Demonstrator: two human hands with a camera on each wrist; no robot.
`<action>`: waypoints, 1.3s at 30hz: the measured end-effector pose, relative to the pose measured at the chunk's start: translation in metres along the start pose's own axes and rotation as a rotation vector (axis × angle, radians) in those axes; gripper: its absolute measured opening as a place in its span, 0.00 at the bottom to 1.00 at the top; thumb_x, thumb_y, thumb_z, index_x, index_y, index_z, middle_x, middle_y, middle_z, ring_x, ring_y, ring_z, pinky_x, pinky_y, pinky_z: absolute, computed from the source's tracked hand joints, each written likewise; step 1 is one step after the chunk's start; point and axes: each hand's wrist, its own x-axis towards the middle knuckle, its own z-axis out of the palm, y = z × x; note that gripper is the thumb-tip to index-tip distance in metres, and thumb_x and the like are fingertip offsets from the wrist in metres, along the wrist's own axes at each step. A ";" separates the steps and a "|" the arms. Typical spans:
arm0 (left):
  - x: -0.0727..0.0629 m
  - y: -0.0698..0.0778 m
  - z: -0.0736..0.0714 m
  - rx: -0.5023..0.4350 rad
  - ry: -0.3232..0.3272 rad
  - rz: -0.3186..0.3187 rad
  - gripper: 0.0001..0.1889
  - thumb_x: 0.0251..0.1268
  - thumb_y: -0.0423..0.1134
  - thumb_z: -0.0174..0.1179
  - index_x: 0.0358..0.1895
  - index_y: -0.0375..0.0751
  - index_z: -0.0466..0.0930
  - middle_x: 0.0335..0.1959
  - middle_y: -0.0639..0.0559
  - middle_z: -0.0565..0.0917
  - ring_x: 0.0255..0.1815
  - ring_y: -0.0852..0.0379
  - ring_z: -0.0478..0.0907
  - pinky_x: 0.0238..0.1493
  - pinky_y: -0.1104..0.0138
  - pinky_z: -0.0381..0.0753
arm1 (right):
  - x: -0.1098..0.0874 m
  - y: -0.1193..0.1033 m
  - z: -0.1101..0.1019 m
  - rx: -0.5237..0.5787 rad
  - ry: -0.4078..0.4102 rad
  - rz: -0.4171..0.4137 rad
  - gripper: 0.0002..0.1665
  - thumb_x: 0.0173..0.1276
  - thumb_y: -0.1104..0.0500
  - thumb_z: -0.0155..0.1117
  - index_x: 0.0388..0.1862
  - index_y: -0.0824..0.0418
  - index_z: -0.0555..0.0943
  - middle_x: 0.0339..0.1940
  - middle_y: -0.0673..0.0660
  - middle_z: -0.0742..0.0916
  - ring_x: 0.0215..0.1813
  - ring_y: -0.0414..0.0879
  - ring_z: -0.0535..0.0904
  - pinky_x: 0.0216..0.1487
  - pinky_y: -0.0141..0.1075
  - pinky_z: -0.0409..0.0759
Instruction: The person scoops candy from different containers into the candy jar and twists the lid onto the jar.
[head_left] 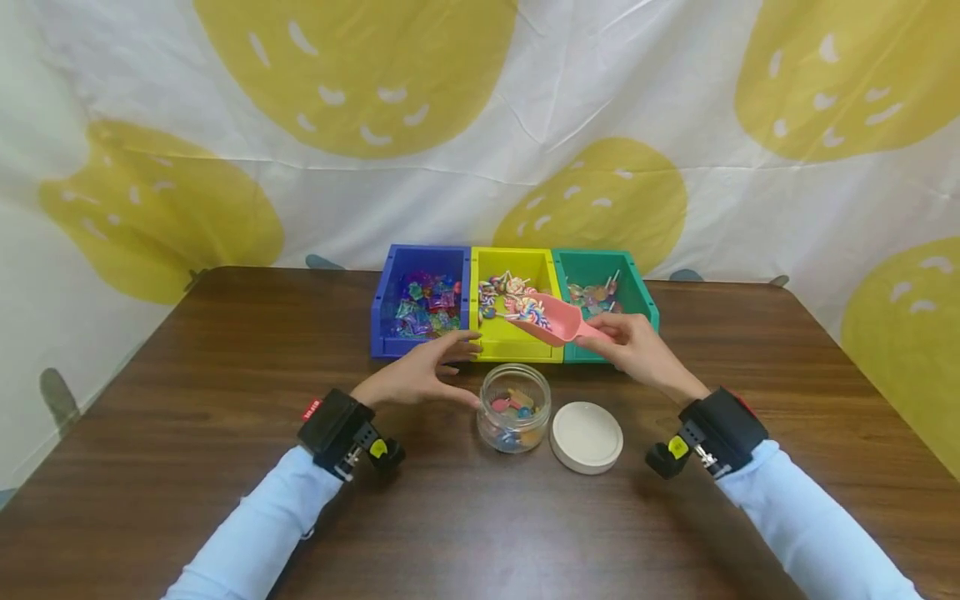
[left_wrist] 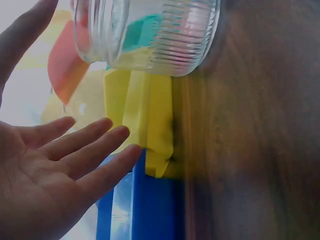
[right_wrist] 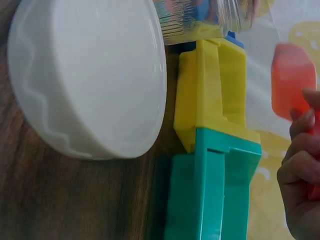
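Observation:
My right hand grips the handle of a pink scoop, which carries striped lollipops above the yellow bin. In the right wrist view, the fingers curl round the scoop's handle. My left hand is spread beside a clear glass jar, its thumb close to the jar's left side; whether it touches cannot be told. The left wrist view shows the palm with straight fingers, apart from the jar. Pieces of candy in several colours lie inside the uncapped jar.
A white lid lies on the wooden table, right of the jar. The blue bin holds wrapped candies, and the green bin holds lollipops. Behind the table hangs a cloth with yellow fruit shapes.

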 end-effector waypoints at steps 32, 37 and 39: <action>0.004 -0.008 0.032 0.112 -0.066 -0.035 0.40 0.45 0.43 0.68 0.63 0.39 0.59 0.58 0.46 0.70 0.61 0.51 0.64 0.60 0.58 0.65 | -0.043 -0.007 -0.020 -0.112 -0.165 -0.115 0.11 0.54 0.60 0.66 0.37 0.62 0.81 0.31 0.51 0.85 0.28 0.41 0.73 0.27 0.28 0.74; 0.004 -0.006 0.033 0.125 -0.049 -0.047 0.40 0.45 0.44 0.68 0.63 0.39 0.59 0.57 0.45 0.71 0.60 0.51 0.65 0.59 0.57 0.66 | -0.043 -0.020 -0.024 -0.261 -0.107 -0.169 0.11 0.51 0.63 0.68 0.36 0.63 0.83 0.29 0.50 0.84 0.27 0.40 0.72 0.26 0.27 0.73; 0.004 -0.005 0.034 0.132 -0.048 -0.052 0.40 0.46 0.45 0.68 0.63 0.38 0.59 0.57 0.45 0.72 0.60 0.51 0.65 0.59 0.57 0.66 | -0.043 -0.026 -0.026 -0.302 -0.101 -0.190 0.12 0.51 0.63 0.69 0.36 0.64 0.83 0.28 0.51 0.85 0.26 0.39 0.71 0.25 0.27 0.72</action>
